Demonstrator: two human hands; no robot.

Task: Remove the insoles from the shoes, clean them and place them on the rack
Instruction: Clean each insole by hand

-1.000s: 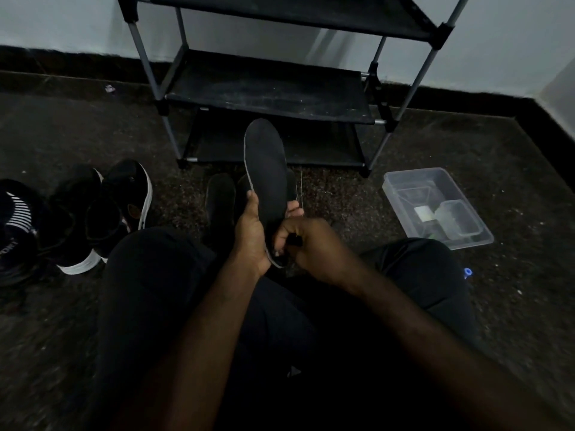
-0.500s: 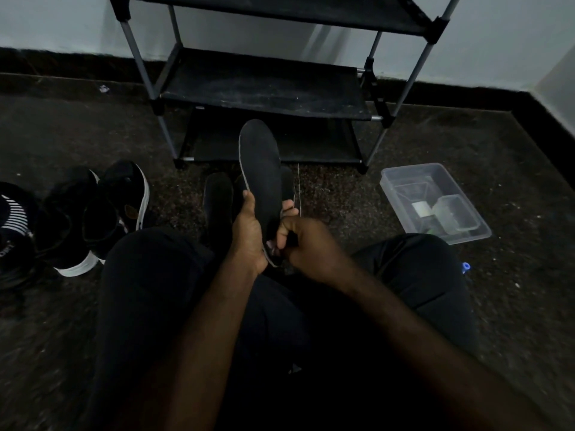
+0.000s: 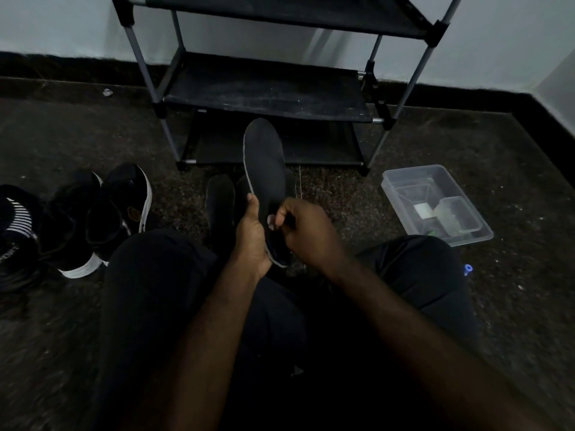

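**Dark speckled floor, insole held upright before the rack**

Dark floor (image 3: 513, 169) is seen round a seated person's legs (image 3: 155, 290). Between the knees, the insole (image 3: 266, 169) is gripped at its heel by the left hand (image 3: 252, 234), pale edge leftward, toe up. The right hand (image 3: 306, 231) is curled against its face; whether anything is pinched cannot be told. A second insole (image 3: 219, 200) lies just behind. Shoes (image 3: 102, 219) are left, a clear tub (image 3: 435, 203) right, bare floor between. The rack (image 3: 267, 91) is set against the wall.

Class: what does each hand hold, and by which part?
Left hand grips the insole at its heel end; right hand pinches its edge just above the heel.
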